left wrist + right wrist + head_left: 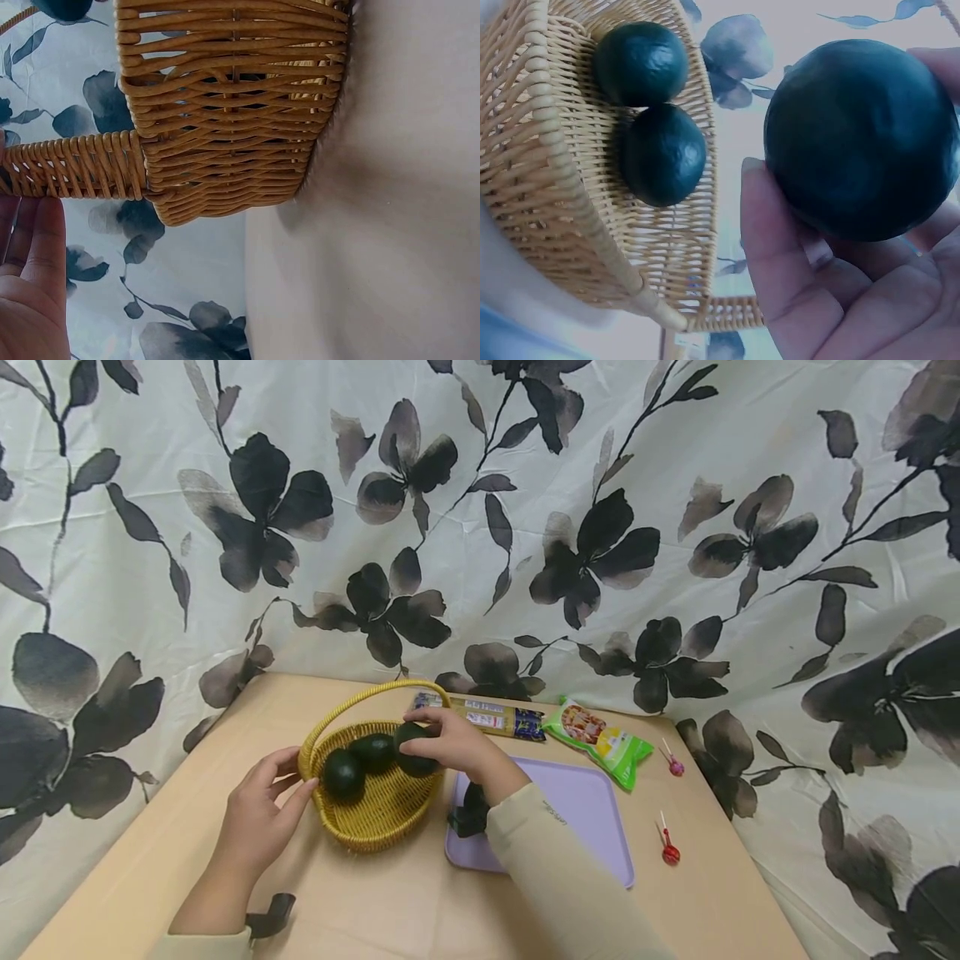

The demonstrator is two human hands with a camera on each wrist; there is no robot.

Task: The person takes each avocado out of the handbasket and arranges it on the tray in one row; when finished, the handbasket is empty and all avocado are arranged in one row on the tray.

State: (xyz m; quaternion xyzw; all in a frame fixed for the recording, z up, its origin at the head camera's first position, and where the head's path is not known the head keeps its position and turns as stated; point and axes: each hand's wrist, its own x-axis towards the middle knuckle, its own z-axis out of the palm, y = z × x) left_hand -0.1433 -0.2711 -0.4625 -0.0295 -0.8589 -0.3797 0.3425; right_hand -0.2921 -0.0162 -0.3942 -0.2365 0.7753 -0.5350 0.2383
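A yellow woven basket [375, 839] stands left of the middle of the table, its tall handle [82, 166] arching over it. My left hand [258, 814] holds the handle near its left foot, fingers and thumb on either side. Two dark green avocados, one at the left [343, 775] and one behind it [373, 752], lie inside the basket against each other. My right hand [461, 747] grips another avocado [862, 139] between thumb and fingers. In the head view this avocado overlaps the basket's right rim; the right wrist view shows it apart from the other two.
Right of the basket lies a lilac tray [592, 810], partly covered by my right forearm. Behind it are a long noodle-like packet [495, 717] and a green snack bag [600, 739]. Two lollipops, one pink [676, 767] and one red [671, 854], lie at the right. A floral curtain [480, 527] hangs behind.
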